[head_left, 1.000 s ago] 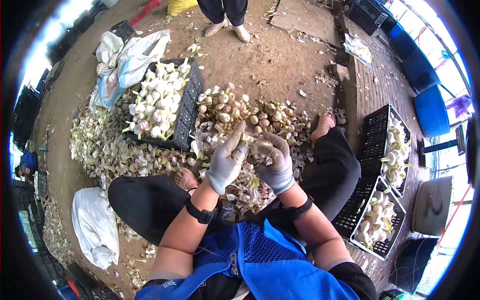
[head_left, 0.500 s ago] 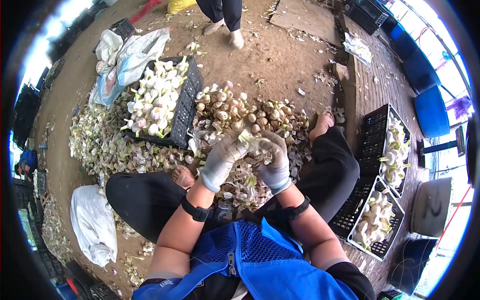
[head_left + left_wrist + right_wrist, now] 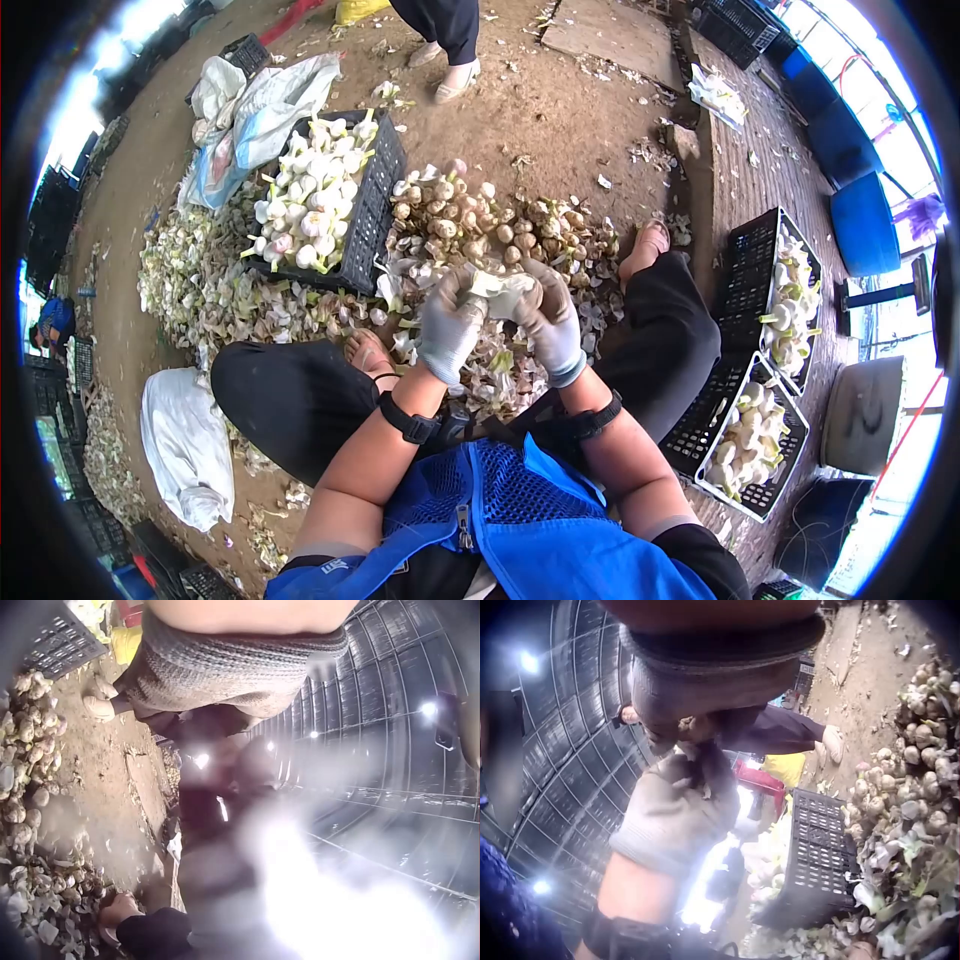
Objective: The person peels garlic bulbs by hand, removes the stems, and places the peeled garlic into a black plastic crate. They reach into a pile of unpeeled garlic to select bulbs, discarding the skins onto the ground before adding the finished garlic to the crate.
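In the head view both gloved hands meet over the peelings between the knees. My left hand (image 3: pixel 447 328) pinches one side of a pale garlic bulb (image 3: pixel 503 291), fingers bent at its stem end. The right hand (image 3: pixel 553 325) curls round the bulb's other side. Both gloves have soiled fingers and cleaner cuffs. Just beyond the hands lies a heap of unpeeled garlic (image 3: pixel 460 215), brownish and loose. In the right wrist view the left glove (image 3: pixel 679 810) shows, with the bulb mostly hidden behind fingers. Glare and the near cuff (image 3: pixel 217 671) hide the grip in the left wrist view.
A black crate (image 3: pixel 375 205) heaped with white garlic stands at front left. Two more garlic crates (image 3: pixel 715 410) sit on boards at right. Peelings (image 3: pixel 300 315) spread over the ground. A white sack (image 3: pixel 190 450) lies at left. Another person's legs (image 3: pixel 445 35) are ahead.
The hands have turned the garlic, and a broad white surface now shows between them. My left fingers have bent inward from a straighter pose. The standing person's feet have shifted left.
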`<state>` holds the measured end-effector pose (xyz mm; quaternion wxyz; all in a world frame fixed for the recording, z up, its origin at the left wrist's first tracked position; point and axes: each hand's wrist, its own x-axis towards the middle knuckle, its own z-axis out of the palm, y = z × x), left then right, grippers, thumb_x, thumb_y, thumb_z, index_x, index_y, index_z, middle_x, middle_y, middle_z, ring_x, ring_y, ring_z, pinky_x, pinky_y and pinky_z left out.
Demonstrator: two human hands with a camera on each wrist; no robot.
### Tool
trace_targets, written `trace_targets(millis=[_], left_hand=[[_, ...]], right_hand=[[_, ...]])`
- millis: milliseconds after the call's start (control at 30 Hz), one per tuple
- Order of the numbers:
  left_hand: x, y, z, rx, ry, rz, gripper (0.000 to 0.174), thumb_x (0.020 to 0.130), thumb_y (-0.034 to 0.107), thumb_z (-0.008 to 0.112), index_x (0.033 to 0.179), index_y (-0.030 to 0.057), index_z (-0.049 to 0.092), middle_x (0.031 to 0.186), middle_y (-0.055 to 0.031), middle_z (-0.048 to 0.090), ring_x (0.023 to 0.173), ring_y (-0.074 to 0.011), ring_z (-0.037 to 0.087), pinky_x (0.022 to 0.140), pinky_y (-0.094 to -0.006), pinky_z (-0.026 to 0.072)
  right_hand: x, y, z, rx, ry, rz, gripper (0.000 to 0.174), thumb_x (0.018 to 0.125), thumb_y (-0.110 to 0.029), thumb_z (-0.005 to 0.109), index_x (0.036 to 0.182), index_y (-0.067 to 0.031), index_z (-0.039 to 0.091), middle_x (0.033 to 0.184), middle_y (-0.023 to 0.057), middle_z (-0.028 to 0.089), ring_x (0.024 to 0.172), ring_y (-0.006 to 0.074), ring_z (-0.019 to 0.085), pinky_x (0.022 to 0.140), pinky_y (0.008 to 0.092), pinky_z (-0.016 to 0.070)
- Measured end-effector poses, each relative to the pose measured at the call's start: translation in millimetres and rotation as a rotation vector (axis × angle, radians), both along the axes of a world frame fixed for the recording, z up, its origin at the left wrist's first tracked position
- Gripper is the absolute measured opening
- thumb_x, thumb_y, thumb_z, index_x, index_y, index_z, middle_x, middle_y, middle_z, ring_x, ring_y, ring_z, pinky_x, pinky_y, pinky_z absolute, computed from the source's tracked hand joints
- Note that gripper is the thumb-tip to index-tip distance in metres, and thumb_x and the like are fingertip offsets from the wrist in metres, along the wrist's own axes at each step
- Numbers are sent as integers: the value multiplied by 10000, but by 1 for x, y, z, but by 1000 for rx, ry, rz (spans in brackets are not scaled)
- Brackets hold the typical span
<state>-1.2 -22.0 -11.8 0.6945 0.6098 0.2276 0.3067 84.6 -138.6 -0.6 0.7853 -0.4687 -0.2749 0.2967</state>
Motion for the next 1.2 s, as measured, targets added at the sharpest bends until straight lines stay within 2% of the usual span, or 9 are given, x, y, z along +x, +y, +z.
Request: trace_targets(millis=[67,167,333,567,667,767,933,1033,1200], left_hand=[[1,-5,0,142,-1,57,143,774,-61,548,883,26,582,791,-47,637,704,-127,595,644,-257,470],[-3,-4,8,744,81,-31,155,712,-124,497,783,12,521,721,-67,567,691,-138,562,659,-261,455],[-5,7,18,-562,-81,-327,242,671,-137,436,735,55,569,653,-35,579,570,-139,574,535,-255,485],[-2,20,-3,-626,25,-207,204,749,-107,416,739,45,552,642,-40,573,561,-133,568,538,-260,490],[-2,24,-44,219,-12,-303,185,778,-77,431,739,51,558,656,-60,578,563,-147,569,517,-250,474],[4,73,-139,-770,50,-103,233,758,-44,545,962,30,632,844,-76,635,863,-195,625,789,-294,505],[-19,62,-36,698,784,-172,605,760,-18,600,1329,141,471,1358,-116,394,1223,-274,444,1023,-330,397],[-18,40,24,819,146,-316,474,820,107,635,1281,148,533,1308,-179,499,1226,-314,470,997,-353,411],[-16,20,54,773,115,-362,298,771,101,704,1064,75,658,983,-122,662,978,-282,619,848,-352,482]], right_hand=[[9,-7,0,-71,269,196,501,963,-275,495,1341,18,348,1015,79,605,921,141,595,863,283,463],[-2,6,-24,-211,-233,-140,459,980,-346,424,1256,20,444,997,91,600,768,141,615,649,231,518],[0,-5,-6,-82,249,151,660,887,-509,541,1300,-11,413,781,61,637,441,99,556,335,194,410],[10,-10,6,6,621,642,992,778,-528,662,1460,-49,122,1047,205,613,577,194,648,386,238,506],[14,-11,-6,34,663,695,1014,768,-476,691,1466,-58,86,1086,239,585,594,233,658,371,273,517],[15,-29,16,136,787,909,1001,806,-457,665,1469,-71,22,1018,202,610,629,264,671,369,270,527],[20,-24,-19,9,221,386,584,865,-439,609,1246,-36,425,958,94,613,708,160,641,489,226,530],[24,-23,-21,-58,252,346,497,907,-362,586,1254,-42,431,1013,53,592,839,111,599,680,231,504],[12,-13,-30,-156,78,128,466,928,-350,560,1226,1,483,1023,13,590,939,82,539,818,239,455]])
